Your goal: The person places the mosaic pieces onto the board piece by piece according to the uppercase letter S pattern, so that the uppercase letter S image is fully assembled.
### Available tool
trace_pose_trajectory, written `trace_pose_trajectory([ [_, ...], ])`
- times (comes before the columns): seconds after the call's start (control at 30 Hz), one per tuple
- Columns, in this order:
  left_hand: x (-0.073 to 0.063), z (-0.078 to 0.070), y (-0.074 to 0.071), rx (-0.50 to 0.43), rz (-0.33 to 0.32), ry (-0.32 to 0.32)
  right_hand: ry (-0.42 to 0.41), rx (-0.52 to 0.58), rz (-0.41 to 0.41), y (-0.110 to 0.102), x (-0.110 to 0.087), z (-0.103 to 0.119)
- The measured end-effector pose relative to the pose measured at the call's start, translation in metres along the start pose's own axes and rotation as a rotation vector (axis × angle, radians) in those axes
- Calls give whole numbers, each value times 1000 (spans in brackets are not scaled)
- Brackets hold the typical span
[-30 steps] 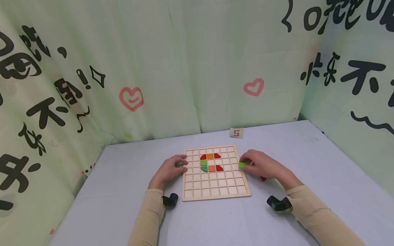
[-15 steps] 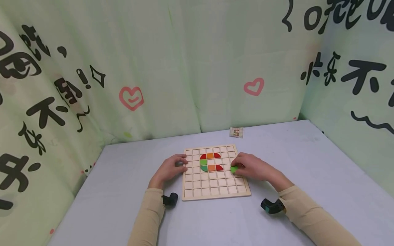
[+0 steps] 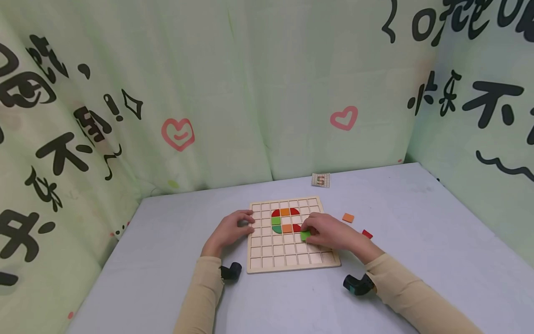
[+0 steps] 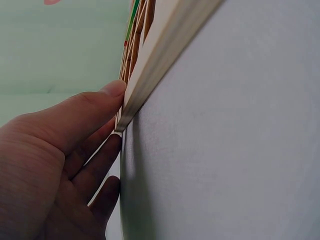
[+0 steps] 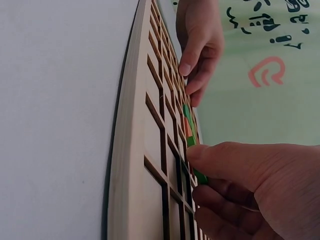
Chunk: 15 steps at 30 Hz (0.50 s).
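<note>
The green piece [image 3: 305, 236] sat just below and right of centre in the head frame, pinched in the right hand's [image 3: 329, 232] grip over the gridded board [image 3: 267, 251]; whether it touched the wood I could not tell. Just up and left of it, seven pieces were already set in the cells, forming an angular ring open on its right side: a green square [image 3: 276, 221], a teal quarter-round [image 3: 277, 229], two orange and three red. I judged the pattern well along but unfinished, with the pinched piece not yet seated and perhaps two more left: the loose orange piece [image 3: 348, 217] and loose red piece [image 3: 367, 234] on the counter [image 3: 167, 278], right of the board. At the board's left rim, I had the left hand [image 3: 228, 230] resting with relaxed fingers, its grip not closed. Beyond, towards upper right, lay a small patterned card [image 3: 321, 180].
</note>
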<state>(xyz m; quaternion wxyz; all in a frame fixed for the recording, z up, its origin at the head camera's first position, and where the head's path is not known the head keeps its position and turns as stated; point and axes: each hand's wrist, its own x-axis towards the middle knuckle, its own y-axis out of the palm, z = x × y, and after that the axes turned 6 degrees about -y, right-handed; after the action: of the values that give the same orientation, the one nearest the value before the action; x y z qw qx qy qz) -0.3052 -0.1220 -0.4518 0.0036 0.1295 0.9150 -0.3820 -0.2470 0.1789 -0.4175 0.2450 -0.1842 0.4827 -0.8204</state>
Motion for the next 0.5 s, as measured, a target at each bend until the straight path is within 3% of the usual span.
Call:
trace_pose_trajectory([
  [0.5,0,0,1,5,-3,-6,-9,-70,-32,11,9,4],
])
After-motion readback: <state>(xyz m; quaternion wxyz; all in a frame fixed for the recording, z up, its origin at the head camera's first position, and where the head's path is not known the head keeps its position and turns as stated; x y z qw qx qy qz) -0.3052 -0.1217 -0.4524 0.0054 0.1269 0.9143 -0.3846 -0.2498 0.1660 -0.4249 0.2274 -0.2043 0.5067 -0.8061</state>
